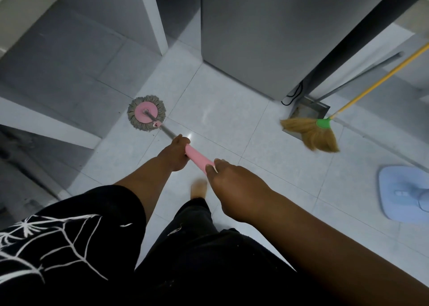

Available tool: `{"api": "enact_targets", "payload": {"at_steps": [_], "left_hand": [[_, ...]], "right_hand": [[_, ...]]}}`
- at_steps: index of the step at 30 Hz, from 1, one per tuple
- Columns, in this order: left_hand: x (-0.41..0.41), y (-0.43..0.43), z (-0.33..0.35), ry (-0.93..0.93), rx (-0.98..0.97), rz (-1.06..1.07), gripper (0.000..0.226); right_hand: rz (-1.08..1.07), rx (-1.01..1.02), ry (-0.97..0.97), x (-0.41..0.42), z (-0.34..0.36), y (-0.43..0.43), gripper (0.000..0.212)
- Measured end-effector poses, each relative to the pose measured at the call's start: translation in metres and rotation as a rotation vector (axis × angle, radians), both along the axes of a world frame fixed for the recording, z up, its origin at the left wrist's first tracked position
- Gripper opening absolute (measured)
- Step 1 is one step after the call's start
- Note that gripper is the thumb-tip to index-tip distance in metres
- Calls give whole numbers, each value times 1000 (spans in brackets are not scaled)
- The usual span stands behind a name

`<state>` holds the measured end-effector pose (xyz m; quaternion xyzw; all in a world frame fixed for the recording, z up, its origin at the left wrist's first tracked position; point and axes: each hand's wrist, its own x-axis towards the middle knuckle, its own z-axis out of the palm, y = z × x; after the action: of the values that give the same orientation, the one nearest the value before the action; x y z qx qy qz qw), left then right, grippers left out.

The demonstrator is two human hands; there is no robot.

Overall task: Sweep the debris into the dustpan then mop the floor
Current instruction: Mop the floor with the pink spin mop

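Two sets of fingers (182, 141) tight around the mop handle (197, 158), mop head (146, 113) beyond.

A grey-stranded, pink-disc round mop (146, 113) sits head-flat on the pale tiled floor (220, 110), its metal shaft and pink grip slanting upward, while well to its right a yellow-handled straw broom (311, 132) stands just in front of a long-handled grey metal dustpan (312, 107).

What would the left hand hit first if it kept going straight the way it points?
Probably the mop head. The left hand grips the pink handle and points down the metal pole toward it; nothing else seems to lie between, though depth is unclear.
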<state>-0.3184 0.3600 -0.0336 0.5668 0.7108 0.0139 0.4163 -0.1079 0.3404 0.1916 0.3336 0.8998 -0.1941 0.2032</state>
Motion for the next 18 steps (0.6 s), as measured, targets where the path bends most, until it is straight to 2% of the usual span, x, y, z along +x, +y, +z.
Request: {"api": "enact_targets", "payload": {"at_steps": [6,18], "left_hand": [[46,-34,19,-16,20,-22,46],[226,-97,68,-41,12,-197,35]], "right_hand": [[-32,-2,-5,40,8,-40,52],[-174,57,-94,197,50,-129,37]]}}
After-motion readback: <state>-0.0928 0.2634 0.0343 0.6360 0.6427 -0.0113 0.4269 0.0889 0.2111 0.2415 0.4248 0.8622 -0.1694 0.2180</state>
